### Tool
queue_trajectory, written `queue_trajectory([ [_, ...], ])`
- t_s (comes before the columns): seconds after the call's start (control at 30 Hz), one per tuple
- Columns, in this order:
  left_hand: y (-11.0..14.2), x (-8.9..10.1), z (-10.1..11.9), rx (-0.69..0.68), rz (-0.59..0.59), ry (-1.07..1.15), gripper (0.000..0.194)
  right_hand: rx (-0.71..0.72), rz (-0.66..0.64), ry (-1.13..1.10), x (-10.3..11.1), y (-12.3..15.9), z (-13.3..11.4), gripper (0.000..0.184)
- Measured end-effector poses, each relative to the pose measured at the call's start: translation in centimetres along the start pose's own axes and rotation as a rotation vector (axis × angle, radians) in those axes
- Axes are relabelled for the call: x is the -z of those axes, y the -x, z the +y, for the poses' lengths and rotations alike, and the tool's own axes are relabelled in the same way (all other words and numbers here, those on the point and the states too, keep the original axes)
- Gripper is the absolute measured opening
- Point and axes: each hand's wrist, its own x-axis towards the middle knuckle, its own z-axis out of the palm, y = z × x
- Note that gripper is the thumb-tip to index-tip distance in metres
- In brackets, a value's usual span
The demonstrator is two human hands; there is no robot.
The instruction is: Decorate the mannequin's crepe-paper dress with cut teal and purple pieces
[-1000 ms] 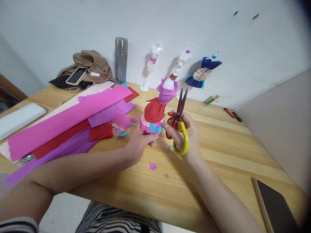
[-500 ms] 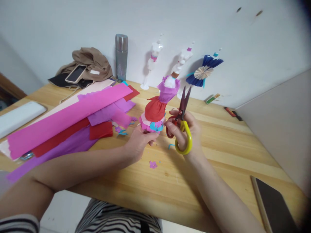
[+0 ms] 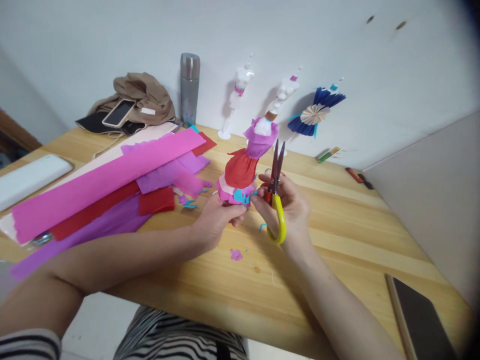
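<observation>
My left hand (image 3: 215,220) grips the bottom of a small dress-form mannequin (image 3: 242,167) dressed in paper: a purple top, a red skirt and a pink ruffled hem. The mannequin tilts to the right above the table. On its hem sits a blue paper piece (image 3: 241,195), whose right end meets the fingertips of my right hand (image 3: 285,207). Hooked in my right hand are scissors (image 3: 277,175) with a yellow and a red handle, blades pointing up and slightly parted. Under the hands lies a purple paper flower (image 3: 236,255).
Strips of pink paper (image 3: 112,182), red and purple paper cover the table's left side. Along the wall stand a thermos (image 3: 189,90), two white mannequins and one in a blue pleated dress (image 3: 315,114). A dark notebook-like object (image 3: 420,315) lies front right; a phone (image 3: 118,113) rests on brown cloth.
My right fingertips have drawn the blue paper's right end outward from the hem. The scissors have turned and shifted slightly left and down. My left hand holds the mannequin nearly still.
</observation>
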Motion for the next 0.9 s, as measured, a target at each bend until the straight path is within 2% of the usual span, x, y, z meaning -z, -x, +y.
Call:
queue_trajectory([
  [0.17, -0.1, 0.0, -0.1, -0.019, 0.010, 0.004, 0.012, 0.047, -0.013, 0.036, 0.0, 0.4, -0.1, 0.026],
  [0.57, 0.0, 0.2, 0.2, 0.023, 0.011, 0.045, 0.011, 0.041, 0.024, 0.059, -0.6, -0.4, 0.3, 0.039],
  [0.77, 0.0, 0.2, 0.0, 0.045, 0.041, 0.074, 0.013, 0.106, 0.067, 0.148, -0.6, 0.2, 1.5, 0.029],
  [0.9, 0.0, 0.3, -0.2, 0.047, 0.045, 0.086, 0.014, 0.108, 0.094, 0.200, -0.5, 0.1, 1.8, 0.031],
])
